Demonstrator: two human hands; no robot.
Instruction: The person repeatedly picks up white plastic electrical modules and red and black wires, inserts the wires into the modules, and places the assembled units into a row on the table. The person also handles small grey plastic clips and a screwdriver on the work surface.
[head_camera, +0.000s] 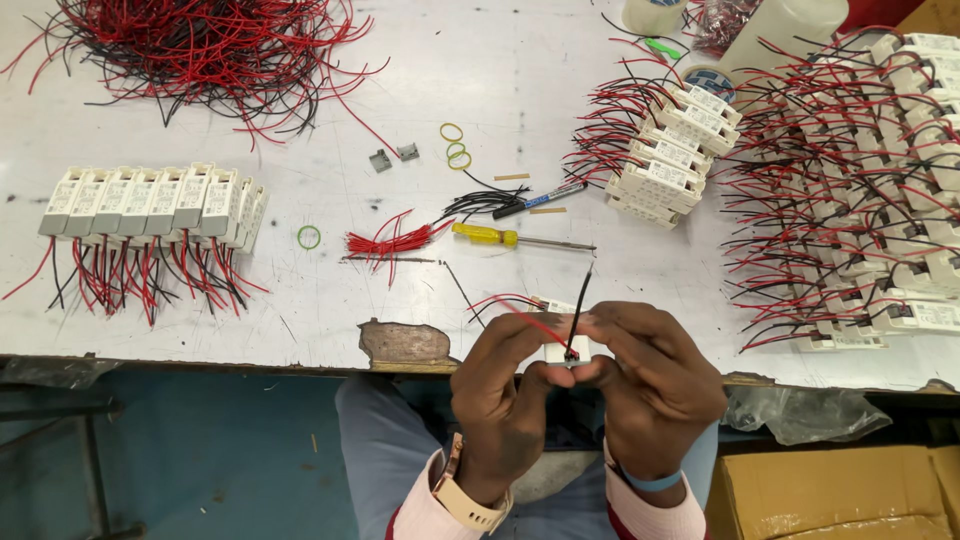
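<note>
1. The left hand (505, 385) and the right hand (650, 375) meet at the near edge of the table (300, 320), both closed around one small white box (566, 351).
2. The left fingers are curled and pinch the left side of the box; a watch sits on that wrist.
3. The right fingers are bent over the top and the right side of the box; a blue band is on that wrist.
4. A black wire (580, 305) rises from the box between the thumbs, and a red wire (520, 315) goes from the box to the left.
5. The yellow screwdriver (515, 239) lies beyond the box, near it, with its blade pointing right.
6. Just left of the screwdriver lies a bundle of red wires (390, 243), and a bundle of black wires (478, 203) lies just behind the screwdriver.
7. A blue pen (540, 199) lies behind the screwdriver, touching the black bundle.
8. Green rubber rings (455, 145) lie further behind, and one more ring (309, 237) lies well left of the screwdriver.
9. A row of white boxes (155, 203) with wires stands far left of the screwdriver.
10. Stacked wired boxes (670, 150) stand to the right behind the screwdriver, and a bigger pile (880, 200) fills the right end.
11. A big heap of loose wires (210, 50) lies far back on the left.
</note>
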